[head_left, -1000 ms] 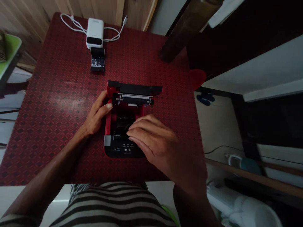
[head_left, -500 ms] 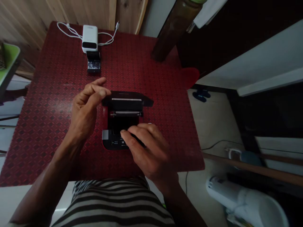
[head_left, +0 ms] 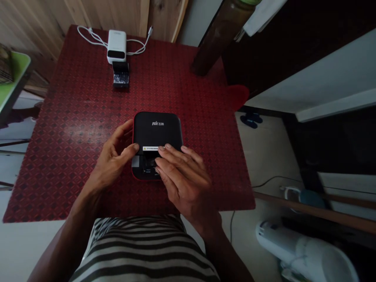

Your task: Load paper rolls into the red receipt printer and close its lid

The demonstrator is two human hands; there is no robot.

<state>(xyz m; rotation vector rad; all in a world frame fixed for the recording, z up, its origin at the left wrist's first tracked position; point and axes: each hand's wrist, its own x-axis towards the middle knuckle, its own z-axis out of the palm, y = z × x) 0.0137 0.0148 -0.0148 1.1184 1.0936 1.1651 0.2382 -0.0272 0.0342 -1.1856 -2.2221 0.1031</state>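
Observation:
A small square receipt printer [head_left: 158,133] with a black lid, red sides and white lettering stands on the red patterned table [head_left: 88,164]. Its lid lies down over the body, and the front strip with small markings partly shows. My left hand [head_left: 114,156] grips the printer's left side, fingers along the edge and thumb at the lid's front left corner. Across the right front of the lid lie the outstretched fingers of my right hand [head_left: 185,176], hiding that corner. A white label [head_left: 150,148] with a yellow warning sign shows beside the fingertips.
At the back stand a white power bank [head_left: 116,45] with its cable and, touching it, a small open black case [head_left: 121,78]. A tall dark bottle [head_left: 217,39] rises at the back right. A red stool [head_left: 239,97] shows beyond the right edge.
The printer's lid, raised half a second ago, has come down over the roller compartment. My left hand has moved down to the printer's side; my right fingers now rest on the lid.

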